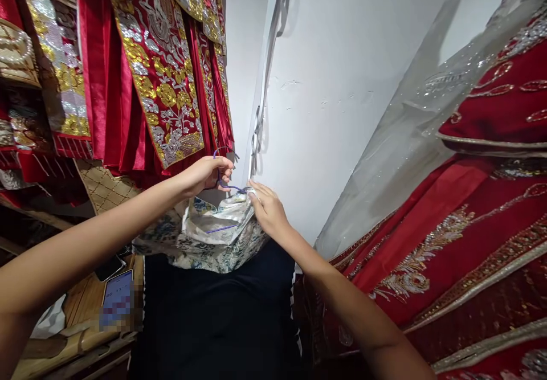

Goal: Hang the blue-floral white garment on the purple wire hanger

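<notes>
A pale garment with a blue-green floral print (213, 257) hangs in front of me on a purple wire hanger (234, 187). My left hand (213, 172) is closed round the hanger near its hook, above the garment's neckline. My right hand (267, 203) pinches the garment's light collar edge at the right shoulder, beside the hanger's arm. Inside the open neckline the hanger's lower bar shows as a thin purple line. The garment's lower part lies against a dark cloth (213, 317) with a scalloped white edge.
Red garments with gold and silver embroidery (166, 84) hang at the left. On the right are beaded red garments (427, 243) and a clear plastic cover (384, 158). A lit phone (117, 294) lies on a wooden slatted surface (83, 300) at lower left. A white wall (333, 55) stands behind.
</notes>
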`<state>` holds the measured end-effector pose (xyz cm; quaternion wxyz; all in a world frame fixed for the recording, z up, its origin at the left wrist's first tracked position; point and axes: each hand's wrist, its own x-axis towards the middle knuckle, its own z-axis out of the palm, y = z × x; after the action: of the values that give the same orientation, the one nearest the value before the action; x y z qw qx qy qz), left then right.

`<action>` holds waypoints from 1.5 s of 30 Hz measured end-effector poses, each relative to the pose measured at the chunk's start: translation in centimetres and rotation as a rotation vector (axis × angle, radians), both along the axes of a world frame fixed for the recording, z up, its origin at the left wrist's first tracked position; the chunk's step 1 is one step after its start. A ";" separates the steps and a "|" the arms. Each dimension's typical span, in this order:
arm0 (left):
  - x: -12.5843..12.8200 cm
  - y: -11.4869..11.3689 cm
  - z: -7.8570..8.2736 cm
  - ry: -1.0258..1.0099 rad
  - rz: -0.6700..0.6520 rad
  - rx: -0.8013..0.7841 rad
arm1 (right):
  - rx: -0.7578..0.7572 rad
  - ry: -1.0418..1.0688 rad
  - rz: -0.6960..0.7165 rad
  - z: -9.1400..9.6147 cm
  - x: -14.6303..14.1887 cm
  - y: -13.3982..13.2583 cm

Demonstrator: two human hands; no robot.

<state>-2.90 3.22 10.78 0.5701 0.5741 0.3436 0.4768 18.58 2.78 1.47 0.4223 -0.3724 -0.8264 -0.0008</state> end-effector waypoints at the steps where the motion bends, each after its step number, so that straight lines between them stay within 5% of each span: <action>1: 0.4 0.0 -0.1 -0.008 0.014 0.007 | -0.003 0.011 0.019 0.2 -0.9 -0.7; 8: 0.8 0.4 -0.6 0.000 0.141 0.201 | 0.279 -0.439 0.544 -0.9 -2.6 -5.7; 11: 0.2 0.4 -0.6 0.002 0.141 0.262 | 0.330 -0.282 0.366 -0.4 0.1 -3.5; 13: 0.1 0.3 -0.5 0.007 0.123 0.287 | 0.216 -0.085 0.167 0.3 2.5 -1.2; 15: 0.1 0.4 -0.3 0.002 0.098 0.310 | -0.067 -0.004 0.080 1.0 5.1 0.7; 19: 0.3 1.6 -0.3 -0.009 0.121 0.325 | -0.666 -0.012 0.306 1.6 8.4 1.4; 22: 0.0 2.9 -0.2 0.091 0.266 0.430 | -0.700 0.185 0.352 2.2 8.6 1.0; 24: -0.5 3.1 0.2 0.232 0.427 0.661 | -0.638 0.326 0.323 3.0 8.2 1.5; 29: -1.6 -0.5 0.8 0.529 0.743 1.230 | -0.534 0.724 0.272 5.1 7.6 5.2; 33: -0.8 -4.1 -3.8 0.532 0.601 1.302 | -0.493 0.891 0.218 5.1 7.7 7.2; 36: 0.5 -3.9 -9.9 0.636 0.424 0.967 | -0.462 0.927 0.183 4.9 7.6 8.1; 39: 1.5 -1.5 -15.2 0.685 0.460 0.604 | -0.450 0.956 0.173 5.3 7.3 9.0; 42: 2.0 0.9 -17.4 0.701 0.515 0.448 | -0.464 0.992 0.170 5.6 7.5 10.1; 45: 2.3 2.3 -17.2 0.724 0.554 0.466 | -0.453 1.009 0.127 4.4 8.8 10.4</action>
<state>-0.62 5.53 -6.40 0.1235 0.7017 0.5428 0.4447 27.34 13.18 5.89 0.6744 -0.3574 -0.5220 0.3808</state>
